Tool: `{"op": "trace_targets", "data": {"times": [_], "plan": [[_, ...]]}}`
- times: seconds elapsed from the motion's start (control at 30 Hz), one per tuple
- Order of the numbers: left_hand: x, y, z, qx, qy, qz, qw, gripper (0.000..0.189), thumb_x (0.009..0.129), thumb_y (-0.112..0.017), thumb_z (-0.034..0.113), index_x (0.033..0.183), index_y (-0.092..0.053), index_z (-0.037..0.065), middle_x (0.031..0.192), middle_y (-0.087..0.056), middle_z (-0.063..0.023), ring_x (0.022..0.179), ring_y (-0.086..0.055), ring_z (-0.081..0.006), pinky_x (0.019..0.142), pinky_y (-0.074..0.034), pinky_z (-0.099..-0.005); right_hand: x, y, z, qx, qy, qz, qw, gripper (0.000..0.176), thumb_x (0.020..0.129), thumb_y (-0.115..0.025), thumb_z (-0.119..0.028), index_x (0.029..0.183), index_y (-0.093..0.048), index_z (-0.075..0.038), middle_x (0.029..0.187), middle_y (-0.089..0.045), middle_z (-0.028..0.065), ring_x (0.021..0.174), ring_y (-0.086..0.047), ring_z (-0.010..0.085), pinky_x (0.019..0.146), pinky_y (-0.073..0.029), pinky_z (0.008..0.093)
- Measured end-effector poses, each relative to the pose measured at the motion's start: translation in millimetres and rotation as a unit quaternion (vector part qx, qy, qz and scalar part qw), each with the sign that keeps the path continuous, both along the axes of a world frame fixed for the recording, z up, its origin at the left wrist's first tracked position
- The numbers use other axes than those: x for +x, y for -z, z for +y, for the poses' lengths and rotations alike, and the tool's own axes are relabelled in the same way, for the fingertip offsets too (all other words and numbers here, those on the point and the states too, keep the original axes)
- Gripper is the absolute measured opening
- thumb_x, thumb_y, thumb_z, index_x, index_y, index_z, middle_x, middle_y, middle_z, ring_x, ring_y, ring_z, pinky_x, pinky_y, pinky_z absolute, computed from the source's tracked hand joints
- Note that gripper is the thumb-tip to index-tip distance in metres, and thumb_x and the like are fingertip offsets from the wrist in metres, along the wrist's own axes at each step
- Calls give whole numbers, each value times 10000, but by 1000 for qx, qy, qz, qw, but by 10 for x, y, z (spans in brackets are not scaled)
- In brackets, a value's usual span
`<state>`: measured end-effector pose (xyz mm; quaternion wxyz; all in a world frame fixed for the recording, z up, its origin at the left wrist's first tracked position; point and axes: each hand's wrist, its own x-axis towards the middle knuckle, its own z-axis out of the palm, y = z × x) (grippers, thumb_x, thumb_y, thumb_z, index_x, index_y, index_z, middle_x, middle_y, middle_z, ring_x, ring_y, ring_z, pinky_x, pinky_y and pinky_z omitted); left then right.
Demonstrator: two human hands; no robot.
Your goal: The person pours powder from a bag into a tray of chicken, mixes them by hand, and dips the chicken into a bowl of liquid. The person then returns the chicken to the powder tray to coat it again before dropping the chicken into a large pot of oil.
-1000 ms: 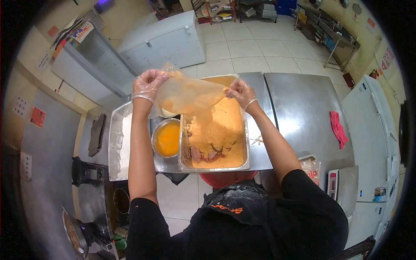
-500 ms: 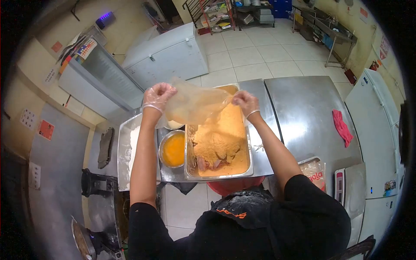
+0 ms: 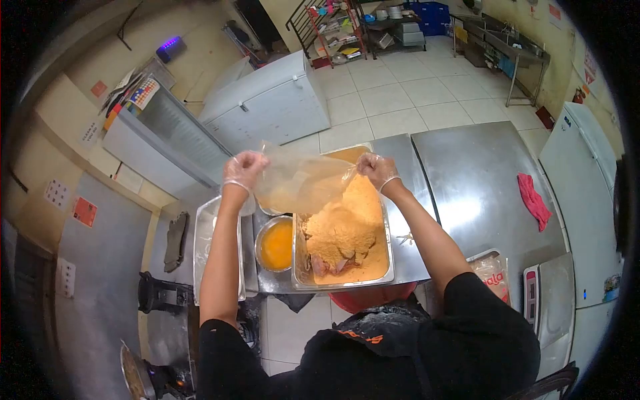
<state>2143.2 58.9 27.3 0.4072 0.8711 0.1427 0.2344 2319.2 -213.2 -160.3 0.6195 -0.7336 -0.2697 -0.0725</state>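
Both my hands wear thin clear gloves and hold a clear plastic bag (image 3: 300, 179) stretched between them above the counter. My left hand (image 3: 243, 169) grips the bag's left corner and my right hand (image 3: 375, 169) grips its right corner. A little orange crumb dust clings inside the bag. Below it lies a steel tray (image 3: 389, 253) filled with an orange breadcrumb heap (image 3: 343, 233), with pale meat pieces (image 3: 330, 265) showing at the near end. A metal bowl of orange liquid (image 3: 277, 244) stands left of the tray.
A steel tray of white flour (image 3: 203, 253) lies at the far left. On the steel table to the right lie a red cloth (image 3: 535, 200), a printed bag (image 3: 492, 275) and a scale (image 3: 547, 293). A chest freezer (image 3: 270, 103) stands beyond the counter. A red bin (image 3: 363, 295) is below.
The stream of crumbs from the bag has stopped and the heap in the tray is fuller. The bag is held flatter between both hands. The view has shifted slightly.
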Motion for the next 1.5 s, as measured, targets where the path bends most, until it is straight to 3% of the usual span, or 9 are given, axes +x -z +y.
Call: {"op": "trace_targets", "data": {"times": [0.27,0.7,0.8,1.07,1.17,1.27,1.37,1.43,1.5], "plan": [[-52,80,-23,27,12,15,999,151,800,-794,147,837,-692,43,748,-651,14,680,-557,-69,653,-478,-238,62,-50,8,-62,-40,-71,995,69,834,-589,25,827,-644,-17,788,-689,33,708,-617,108,683,-514,263],[-50,195,-266,7,-7,34,999,153,806,-785,140,853,-705,18,792,-705,-23,699,-621,-99,679,-528,-264,192,226,211,6,-65,33,997,87,819,-592,49,856,-640,-14,780,-672,31,735,-634,98,699,-525,254],[-48,160,-275,133,-26,92,986,174,795,-796,159,864,-713,22,789,-709,-35,692,-618,-98,680,-525,-257,283,363,334,61,-31,62,996,100,809,-589,51,864,-639,-17,777,-674,31,732,-636,99,700,-526,254],[-59,132,-255,24,-41,21,999,189,796,-791,185,869,-704,34,721,-683,-25,657,-604,-91,645,-515,-274,407,445,488,55,-56,38,996,76,792,-607,-4,831,-663,-37,751,-690,52,702,-657,138,691,-531,278],[-154,271,-439,118,-33,68,990,189,806,-780,199,861,-701,36,733,-686,-28,658,-604,-92,637,-514,-280,534,618,510,116,-58,104,986,148,843,-623,-44,988,-652,-39,920,-706,115,792,-672,178,730,-552,307],[-301,293,-696,69,-50,-41,996,202,806,-782,206,876,-699,36,776,-691,-75,680,-643,-162,662,-527,-314,209,369,426,193,-64,296,933,367,899,-669,-163,1222,-558,-27,1128,-641,211,928,-662,236,798,-559,343],[-494,840,-1087,220,-1,-78,972,87,823,-722,136,872,-696,69,816,-688,-106,725,-674,-260,658,-536,-363,-141,177,128,221,-203,584,754,629,909,-699,-264,1399,-380,-32,1238,-555,247,1015,-635,288,835,-560,360],[-675,1233,-1261,269,67,-129,952,73,809,-675,96,879,-695,92,859,-690,-88,780,-679,-273,677,-536,-381,-397,137,-22,227,-228,634,703,653,921,-681,-230,1433,-330,-27,1249,-552,221,1034,-624,293,869,-547,365],[-885,1556,-1468,326,130,-95,932,138,783,-670,140,916,-691,108,911,-679,-64,859,-665,-249,749,-521,-379,-597,360,-111,224,-244,615,716,619,936,-649,-196,1441,-327,-40,1273,-545,198,1050,-620,299,877,-549,384]]}}
